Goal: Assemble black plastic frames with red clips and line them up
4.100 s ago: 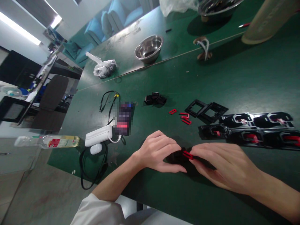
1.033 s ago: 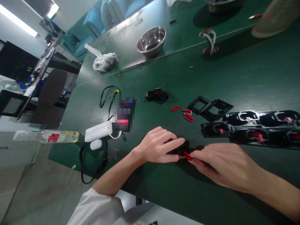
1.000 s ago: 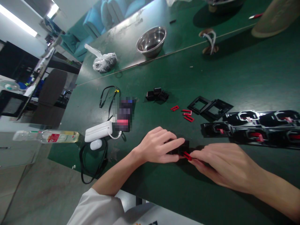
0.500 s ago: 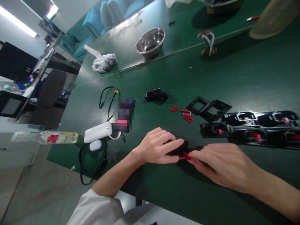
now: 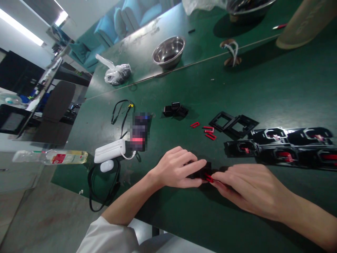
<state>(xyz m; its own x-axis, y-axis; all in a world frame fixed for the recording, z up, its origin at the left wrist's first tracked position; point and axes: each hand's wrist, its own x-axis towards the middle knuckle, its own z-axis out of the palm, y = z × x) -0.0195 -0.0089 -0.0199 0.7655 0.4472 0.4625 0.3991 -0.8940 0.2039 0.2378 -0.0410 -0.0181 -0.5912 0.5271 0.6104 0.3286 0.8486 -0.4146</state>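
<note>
Black block (image 5: 206, 167) low on the bench (image 5: 263, 95), near the edge closest to the body, gripped in the left hand (image 5: 177, 169) — index finger laid across the top, thumb along the near side, both pressing in. Red clip (image 5: 209, 178) pinched between thumb and index finger of the right hand (image 5: 249, 186), free end at the block's near right corner. Too dark there to tell whether lodged inside or only touching.

Compared with four seconds ago, a changed left grasp: then thumb and index finger spread well apart, now drawn together around the block. Less red showing past the right fingers than a second ago, and a smaller gap between right fingertips and block.

Unmoved on the bench since the earliest view: loose clips (image 5: 210, 131) beyond the hands, close beside two overlapping frames (image 5: 231, 126); small black pieces (image 5: 175, 110) in a cluster to the left of those; panels (image 5: 265, 154) in rows at the right, with red in the openings. Likewise the phone (image 5: 139, 131), blurred out, and the white case (image 5: 109, 151) with its short cable. Bowl (image 5: 171, 64) and bag (image 5: 118, 75) farther back — both slightly lower in view than half a second ago, as with everything else on the bench.
</note>
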